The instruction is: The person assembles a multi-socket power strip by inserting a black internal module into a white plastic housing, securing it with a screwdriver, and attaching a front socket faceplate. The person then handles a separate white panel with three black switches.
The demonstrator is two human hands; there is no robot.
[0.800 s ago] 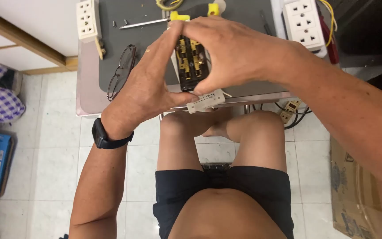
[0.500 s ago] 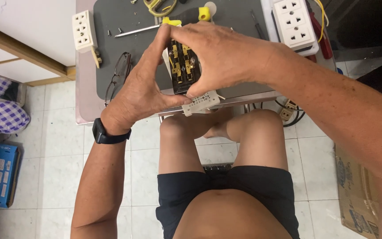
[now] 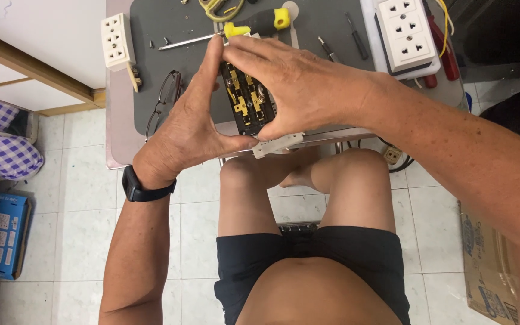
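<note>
Left hand (image 3: 185, 129) and right hand (image 3: 290, 84) both closed around open socket block (image 3: 247, 99): light, rigid plastic, brass contacts exposed; grip outer edges.

Just one view here, a head-worn cam looking pretty much straight down over the person's own lap. It sits close: the left hand (image 3: 191, 129) and right hand (image 3: 299, 84) fill the middle. The small grey table (image 3: 121, 144) runs along 12 o'clock, tiled floor (image 3: 73, 241) spreads from 6 to 9, forearms come in from 7 and 4.
</note>
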